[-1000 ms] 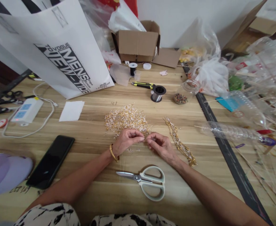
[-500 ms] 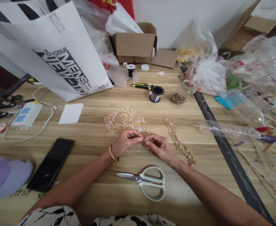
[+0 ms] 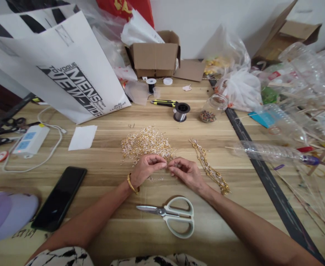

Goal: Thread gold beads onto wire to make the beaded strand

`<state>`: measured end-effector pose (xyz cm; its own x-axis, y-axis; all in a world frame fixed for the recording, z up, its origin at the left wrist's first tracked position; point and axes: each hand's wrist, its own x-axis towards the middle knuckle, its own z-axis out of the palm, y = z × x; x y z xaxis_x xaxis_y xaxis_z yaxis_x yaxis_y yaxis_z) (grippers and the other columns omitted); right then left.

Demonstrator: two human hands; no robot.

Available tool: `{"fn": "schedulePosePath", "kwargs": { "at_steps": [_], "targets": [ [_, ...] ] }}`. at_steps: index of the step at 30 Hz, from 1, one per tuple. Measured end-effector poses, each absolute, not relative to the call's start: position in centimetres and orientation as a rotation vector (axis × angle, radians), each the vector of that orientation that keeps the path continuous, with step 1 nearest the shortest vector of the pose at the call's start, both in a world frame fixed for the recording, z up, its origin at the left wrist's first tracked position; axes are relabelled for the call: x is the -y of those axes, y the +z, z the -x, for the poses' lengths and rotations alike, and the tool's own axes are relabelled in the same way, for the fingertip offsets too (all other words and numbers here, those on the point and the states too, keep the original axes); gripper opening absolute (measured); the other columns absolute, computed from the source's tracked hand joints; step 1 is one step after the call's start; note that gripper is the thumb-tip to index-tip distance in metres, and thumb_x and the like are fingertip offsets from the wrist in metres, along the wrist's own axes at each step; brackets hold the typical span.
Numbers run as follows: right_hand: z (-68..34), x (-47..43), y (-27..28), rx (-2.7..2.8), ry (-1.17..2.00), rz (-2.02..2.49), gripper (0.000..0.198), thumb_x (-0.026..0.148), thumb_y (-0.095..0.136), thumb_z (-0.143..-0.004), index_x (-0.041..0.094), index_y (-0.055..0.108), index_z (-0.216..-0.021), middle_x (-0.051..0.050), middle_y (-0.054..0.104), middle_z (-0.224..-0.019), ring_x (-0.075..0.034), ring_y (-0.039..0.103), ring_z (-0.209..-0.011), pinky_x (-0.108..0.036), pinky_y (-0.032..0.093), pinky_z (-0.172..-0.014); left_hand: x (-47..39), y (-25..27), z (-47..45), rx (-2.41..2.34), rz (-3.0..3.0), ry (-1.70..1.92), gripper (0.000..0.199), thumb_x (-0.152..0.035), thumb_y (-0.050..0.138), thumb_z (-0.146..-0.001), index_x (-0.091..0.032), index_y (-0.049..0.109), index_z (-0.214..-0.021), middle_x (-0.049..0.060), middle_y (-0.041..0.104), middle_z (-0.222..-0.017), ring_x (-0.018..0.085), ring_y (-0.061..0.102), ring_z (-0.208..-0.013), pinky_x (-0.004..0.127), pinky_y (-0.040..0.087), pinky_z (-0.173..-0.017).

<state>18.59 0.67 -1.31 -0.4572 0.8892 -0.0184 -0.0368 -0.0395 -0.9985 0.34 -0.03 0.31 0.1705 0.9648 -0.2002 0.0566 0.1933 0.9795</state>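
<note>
Watching from a distance, I see the left hand [image 3: 148,168] and right hand [image 3: 186,171] nearly meeting, thumb and forefinger pinched closed on each; anything between them is too small to tell. Just beyond lies a pile of gold and silver pieces [image 3: 147,138], mid-table, with chain strands [image 3: 209,166] to its right. I judge that a slackened pinch could drop a tiny piece, and a stray forearm could nudge the scissors [image 3: 176,214] toward the table's near edge. Toward the far edge, a clear jar [image 3: 219,101] holds multicoloured beads [image 3: 207,116]; an open cardboard box [image 3: 155,53] has white wrapping [image 3: 141,29] at its mouth.
</note>
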Motion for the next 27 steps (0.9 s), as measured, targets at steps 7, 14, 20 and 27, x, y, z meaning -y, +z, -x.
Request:
{"fn": "schedulePosePath", "kwargs": {
  "at_steps": [7, 14, 20, 27],
  "targets": [
    [-18.51, -0.77, -1.35, 1.491, 1.584, 0.919, 0.019, 0.033, 0.066, -0.078, 0.016, 0.063, -0.086, 0.0, 0.061, -0.066, -0.009, 0.055, -0.054, -0.021, 0.045, -0.051, 0.04, 0.39, -0.46, -1.212, -1.149, 0.926, 0.016, -0.025, 0.071, -0.067, -0.012, 0.069, -0.076, 0.003, 0.068, -0.073, 0.012, 0.059, -0.067, 0.023, 0.047, -0.065],
    [-18.5, -0.77, -1.3, 1.539, 1.54, 0.902, 0.014, 0.028, 0.063, -0.08, 0.015, 0.062, -0.083, 0.002, 0.055, -0.064, -0.008, 0.047, -0.053, -0.02, 0.039, -0.049, 0.04, 0.14, -0.55, -1.191, -1.155, 0.937, 0.016, -0.025, 0.072, -0.067, -0.012, 0.068, -0.076, 0.002, 0.068, -0.072, 0.011, 0.058, -0.066, 0.022, 0.047, -0.065],
    [-18.49, -0.72, -1.47, 1.577, 1.502, 0.902, 0.015, 0.031, 0.062, -0.081, 0.015, 0.061, -0.082, 0.0, 0.056, -0.067, -0.009, 0.048, -0.056, -0.021, 0.038, -0.051, 0.03, 0.05, -0.58, -1.187, -1.149, 0.933, 0.015, -0.024, 0.072, -0.067, -0.012, 0.069, -0.075, 0.002, 0.067, -0.072, 0.011, 0.058, -0.066, 0.021, 0.046, -0.065],
    [-18.59, -0.76, -1.56, 1.655, 1.417, 0.923, 0.017, 0.032, 0.061, -0.081, 0.015, 0.061, -0.08, -0.001, 0.056, -0.069, -0.011, 0.049, -0.059, -0.022, 0.038, -0.054, 0.07, -0.19, -0.55, -1.189, -1.16, 0.933, 0.016, -0.025, 0.072, -0.067, -0.012, 0.069, -0.076, 0.002, 0.068, -0.072, 0.012, 0.058, -0.066, 0.022, 0.046, -0.064]
  ]
}}
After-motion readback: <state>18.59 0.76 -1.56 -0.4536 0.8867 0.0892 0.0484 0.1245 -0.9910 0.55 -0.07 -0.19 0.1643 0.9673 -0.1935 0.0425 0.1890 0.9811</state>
